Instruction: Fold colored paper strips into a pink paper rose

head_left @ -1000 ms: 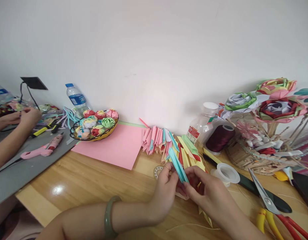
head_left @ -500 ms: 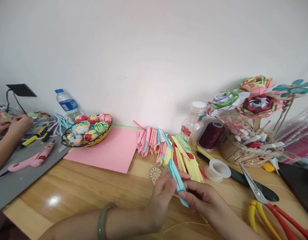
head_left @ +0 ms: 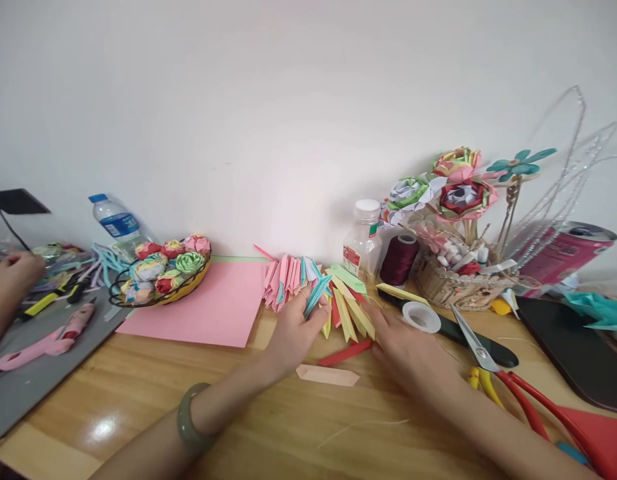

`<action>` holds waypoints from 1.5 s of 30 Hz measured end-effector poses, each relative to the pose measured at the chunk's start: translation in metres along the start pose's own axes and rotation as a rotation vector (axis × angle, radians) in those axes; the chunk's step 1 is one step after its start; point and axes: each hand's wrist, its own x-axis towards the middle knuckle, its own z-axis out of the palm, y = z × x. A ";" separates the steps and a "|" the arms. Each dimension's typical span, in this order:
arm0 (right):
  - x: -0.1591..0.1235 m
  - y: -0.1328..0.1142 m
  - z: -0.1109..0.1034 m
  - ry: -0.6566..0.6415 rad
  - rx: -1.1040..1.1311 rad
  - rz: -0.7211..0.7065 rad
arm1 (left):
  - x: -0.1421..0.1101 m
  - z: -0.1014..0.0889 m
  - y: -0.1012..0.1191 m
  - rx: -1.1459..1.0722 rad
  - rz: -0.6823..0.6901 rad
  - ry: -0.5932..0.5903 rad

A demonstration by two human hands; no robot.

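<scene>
My left hand (head_left: pixel 294 337) is closed on a blue folded paper piece (head_left: pixel 316 295), held upright beside a bunch of pink folded paper pieces (head_left: pixel 283 280). Stretched out toward a pile of yellow folded paper pieces (head_left: pixel 345 313) is my right hand (head_left: pixel 401 337). Its fingertips are at the pile's right edge, and its thumb is mostly hidden. A red folded strip (head_left: pixel 345 353) lies between the two hands. Closer to me, a pale peach folded strip (head_left: pixel 328 375) rests flat on the wooden table (head_left: pixel 228 413).
Right of my right hand are a tape spool (head_left: pixel 421 317), scissors (head_left: pixel 483 353), maroon thread (head_left: pixel 399 260) and a clear bottle (head_left: pixel 362 240). Leftward lie pink paper (head_left: pixel 213 313), a basket of paper flowers (head_left: pixel 191 293) and a pink glue gun (head_left: pixel 43 347). Another person's hand (head_left: pixel 21 277) is at far left.
My hands have parted. The left has carried the blue piece up toward the bunch; the right has let go of it and moved to the yellow pieces. The view has shifted right.
</scene>
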 end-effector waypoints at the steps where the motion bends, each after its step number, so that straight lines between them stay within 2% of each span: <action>1: 0.004 0.002 -0.002 -0.005 0.040 -0.003 | 0.001 0.000 -0.002 0.130 0.019 -0.019; 7: 0.039 0.020 -0.024 0.009 0.284 -0.028 | 0.005 0.005 -0.022 0.894 0.230 -0.106; 9: 0.051 0.023 -0.031 -0.008 0.368 -0.025 | 0.009 0.004 -0.028 1.080 0.297 -0.117; 11: 0.061 0.022 -0.037 -0.003 0.434 -0.041 | 0.015 0.001 -0.032 1.173 0.339 -0.073; 15: 0.075 0.016 -0.042 0.037 0.442 -0.035 | 0.031 -0.011 -0.037 1.123 0.346 0.033; 20: 0.088 0.004 -0.041 0.080 0.425 -0.032 | 0.040 -0.025 -0.043 0.849 0.289 0.207; 22: 0.095 -0.001 -0.041 0.079 0.436 -0.023 | 0.037 -0.028 -0.047 0.739 0.333 0.241; 24: 0.102 -0.005 -0.041 0.063 0.450 -0.020 | 0.031 -0.028 -0.049 0.698 0.513 0.178; 27: 0.113 -0.011 -0.038 0.013 0.464 -0.031 | 0.020 -0.021 -0.047 0.827 0.932 -0.106; 28: 0.116 -0.013 -0.036 -0.005 0.466 -0.036 | 0.017 -0.016 -0.044 0.907 1.019 -0.231; 29: 0.118 -0.015 -0.035 -0.022 0.468 -0.041 | 0.016 -0.012 -0.040 0.997 1.051 -0.314; 31: 0.121 -0.018 -0.033 -0.042 0.467 -0.053 | 0.015 -0.003 -0.034 1.141 1.041 -0.419; 34: 0.122 -0.020 -0.033 -0.046 0.452 -0.073 | 0.021 0.002 -0.032 1.259 0.930 -0.454; 40: 0.120 -0.015 -0.039 -0.013 0.406 -0.125 | 0.033 -0.017 -0.042 1.308 0.822 -0.503; 45: 0.121 -0.012 -0.037 0.048 0.383 -0.135 | 0.034 -0.029 -0.034 1.285 0.747 -0.489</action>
